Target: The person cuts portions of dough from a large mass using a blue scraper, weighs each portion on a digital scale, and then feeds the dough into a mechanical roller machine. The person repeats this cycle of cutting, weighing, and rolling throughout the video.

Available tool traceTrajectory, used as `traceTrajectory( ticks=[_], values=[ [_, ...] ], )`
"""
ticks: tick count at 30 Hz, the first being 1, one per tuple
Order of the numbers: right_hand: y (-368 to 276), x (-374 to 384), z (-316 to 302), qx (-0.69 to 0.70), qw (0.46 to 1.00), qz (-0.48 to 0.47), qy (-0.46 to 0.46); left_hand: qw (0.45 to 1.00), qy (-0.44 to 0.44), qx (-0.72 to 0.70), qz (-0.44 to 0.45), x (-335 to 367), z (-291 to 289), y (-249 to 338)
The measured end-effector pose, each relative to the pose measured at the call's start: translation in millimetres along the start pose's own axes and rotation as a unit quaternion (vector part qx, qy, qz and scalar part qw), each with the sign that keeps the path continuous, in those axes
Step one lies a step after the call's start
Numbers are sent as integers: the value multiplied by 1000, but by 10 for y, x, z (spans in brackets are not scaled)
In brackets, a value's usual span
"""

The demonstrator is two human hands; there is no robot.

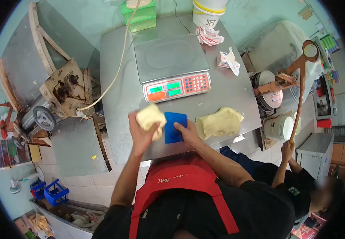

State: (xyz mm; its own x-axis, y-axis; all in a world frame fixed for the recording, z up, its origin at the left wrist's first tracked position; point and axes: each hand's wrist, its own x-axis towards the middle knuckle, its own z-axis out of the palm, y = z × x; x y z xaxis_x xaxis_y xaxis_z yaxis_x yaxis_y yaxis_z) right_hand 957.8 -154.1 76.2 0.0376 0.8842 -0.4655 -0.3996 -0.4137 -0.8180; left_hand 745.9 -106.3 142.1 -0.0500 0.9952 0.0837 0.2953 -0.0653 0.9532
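My left hand is closed around a lump of pale yellow dough, held up over the front of the steel table. Beside it, my right hand grips a flat blue dough scraper, its thumb lying on the face of the blade. The scraper's left edge is close to the lump; whether they touch I cannot tell. A larger slab of the same dough lies on the table to the right of my right hand. Straight ahead stands a digital scale with a bare steel platform and lit green displays.
Crumpled wrapping and a torn packet lie at the table's far right, near a white bucket. Green containers stand at the back. Left is a rusty machine with a handwheel. At right, another person grips a long lever.
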Motion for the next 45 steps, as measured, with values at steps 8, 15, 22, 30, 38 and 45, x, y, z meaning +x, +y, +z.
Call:
traceTrajectory(
  ticks=[8,15,22,30,38,45],
  values=[
    [-986,-16,-757,-167,982,-78,43,950,-53,294,94,2171,706,579],
    [-964,-439,-1304,-303,930,-134,160,896,38,335,291,1449,1008,722],
    [-1002,-705,-1266,-360,896,-164,202,897,-335,209,196,-697,1623,-363],
    [-947,-697,-940,-506,807,-256,166,944,-262,142,141,-516,1650,-297],
    [-709,-629,-655,-630,733,-220,133,949,-249,118,155,-603,1431,-311],
    [-591,-718,-636,-705,672,-185,131,942,-262,132,160,-612,1350,-456]
  ],
)
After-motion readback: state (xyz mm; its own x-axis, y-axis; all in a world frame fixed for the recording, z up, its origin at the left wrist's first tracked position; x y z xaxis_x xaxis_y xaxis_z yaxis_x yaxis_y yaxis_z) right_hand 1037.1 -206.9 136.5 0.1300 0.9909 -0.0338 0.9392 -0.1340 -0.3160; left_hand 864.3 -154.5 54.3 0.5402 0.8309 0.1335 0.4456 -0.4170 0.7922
